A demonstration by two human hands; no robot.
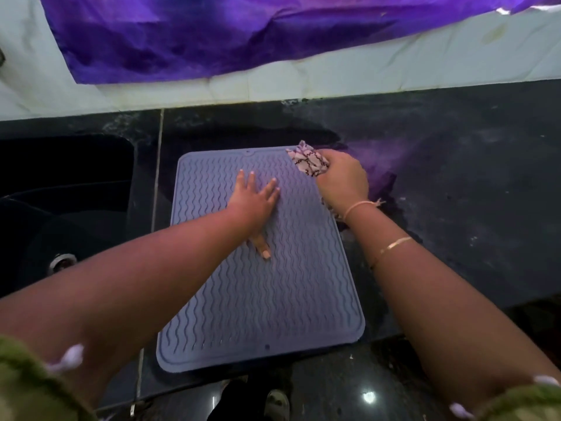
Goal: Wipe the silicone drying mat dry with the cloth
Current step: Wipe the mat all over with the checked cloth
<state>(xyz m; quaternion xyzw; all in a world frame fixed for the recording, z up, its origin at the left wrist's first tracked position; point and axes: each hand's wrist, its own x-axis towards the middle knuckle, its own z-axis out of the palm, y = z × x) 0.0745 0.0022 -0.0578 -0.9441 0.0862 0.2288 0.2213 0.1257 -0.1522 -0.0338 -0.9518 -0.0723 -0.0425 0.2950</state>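
Note:
A grey-blue silicone drying mat with wavy ridges lies flat on the dark counter, its near edge at the counter's front. My left hand rests palm down on the mat's upper middle, fingers spread, holding nothing. My right hand is closed around a bunched white cloth with a dark zigzag pattern. The cloth presses on the mat's far right corner. Part of the cloth is hidden under my right hand.
A dark sink with a metal drain lies left of the mat. A purple sheet hangs on the white tiled wall behind the black counter. The floor and a sandalled foot show below the front edge.

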